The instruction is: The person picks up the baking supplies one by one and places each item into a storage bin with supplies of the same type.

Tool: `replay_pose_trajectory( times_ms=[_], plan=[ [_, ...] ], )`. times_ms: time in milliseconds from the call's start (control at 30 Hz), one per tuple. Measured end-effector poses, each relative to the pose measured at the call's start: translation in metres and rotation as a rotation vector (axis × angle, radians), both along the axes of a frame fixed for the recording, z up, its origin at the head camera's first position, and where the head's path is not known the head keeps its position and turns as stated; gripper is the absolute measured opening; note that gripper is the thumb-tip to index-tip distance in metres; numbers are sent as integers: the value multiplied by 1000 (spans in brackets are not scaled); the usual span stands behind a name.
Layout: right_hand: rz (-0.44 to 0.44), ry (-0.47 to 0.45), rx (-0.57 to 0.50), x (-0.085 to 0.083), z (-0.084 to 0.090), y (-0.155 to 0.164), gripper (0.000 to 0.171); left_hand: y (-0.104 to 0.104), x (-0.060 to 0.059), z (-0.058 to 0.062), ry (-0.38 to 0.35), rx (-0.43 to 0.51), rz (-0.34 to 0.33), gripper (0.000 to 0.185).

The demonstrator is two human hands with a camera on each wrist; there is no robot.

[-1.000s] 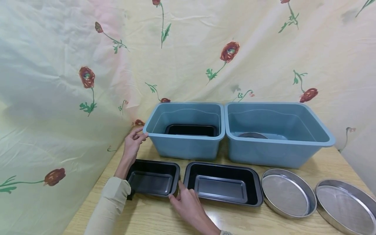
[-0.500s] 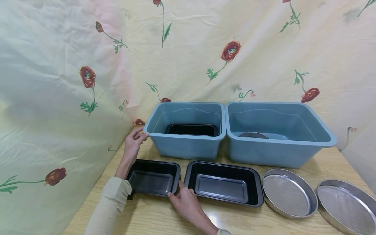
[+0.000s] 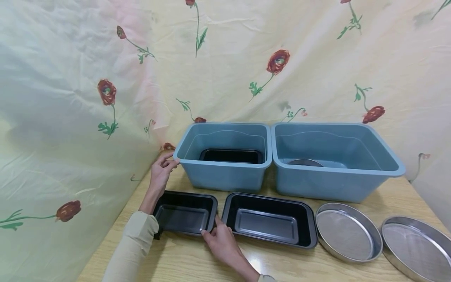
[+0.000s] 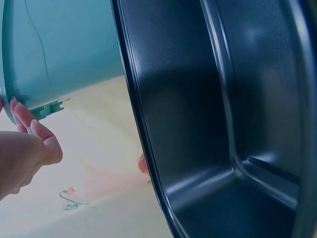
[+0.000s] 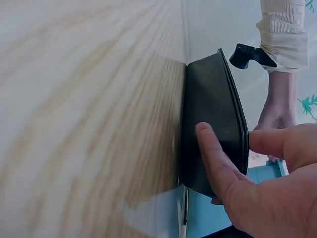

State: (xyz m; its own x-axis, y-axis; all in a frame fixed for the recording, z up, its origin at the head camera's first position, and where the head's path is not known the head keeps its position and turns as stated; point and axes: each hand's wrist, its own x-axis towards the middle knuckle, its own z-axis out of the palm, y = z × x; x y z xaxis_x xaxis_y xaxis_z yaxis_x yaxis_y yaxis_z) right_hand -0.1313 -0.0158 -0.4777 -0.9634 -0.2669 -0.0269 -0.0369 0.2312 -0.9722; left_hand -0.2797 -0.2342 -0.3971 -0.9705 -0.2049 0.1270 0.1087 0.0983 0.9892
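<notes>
A pale floral cloth (image 3: 70,98) hangs behind and to the left of a wooden counter (image 3: 176,258). At the far side of the counter stand two blue tubs side by side, touching: the left tub (image 3: 225,176) holds a black pan (image 3: 230,156), and the right tub (image 3: 334,184) holds a round metal piece (image 3: 304,162) of which only the top shows. In the near row, from left to right, lie a small black baking pan (image 3: 184,213), a larger black baking pan (image 3: 269,219) just beside it, then two round metal sieves, one (image 3: 347,231) next to the larger pan and another (image 3: 415,243) at the right edge. The left hand (image 3: 160,172) reaches past the small pan's left end to the near left corner of the left tub, its fingers (image 4: 29,129) resting fairly straight against the rim without curling round it; its cream sleeve (image 3: 132,246) lies over the counter beside the small pan. The right hand (image 3: 220,241) pinches the small black baking pan at its near right corner, thumb (image 5: 210,153) pressed on the outer wall and a finger over the rim, in the narrow gap between the two black pans. The larger pan stands close on that hand's right.
</notes>
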Motion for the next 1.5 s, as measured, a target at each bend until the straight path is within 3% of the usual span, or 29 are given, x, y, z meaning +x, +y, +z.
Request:
replay_pose_trajectory(
  times_ms=[367, 600, 900, 1500],
  plan=[
    [-29, 0, -194, 2, -2, -1, 77, 1, -1, 1, 0, -20, -1, 45],
    [-62, 24, -176, 5, -3, -3, 77, 0, -1, -1, 1, -24, 2, 44],
    [-104, 67, -276, 5, -1, -5, 67, 0, 0, 0, -10, -33, 10, 44],
    [-132, 66, -301, 6, 8, -2, 57, 1, 3, 5, -24, -76, 12, 44]
  ],
)
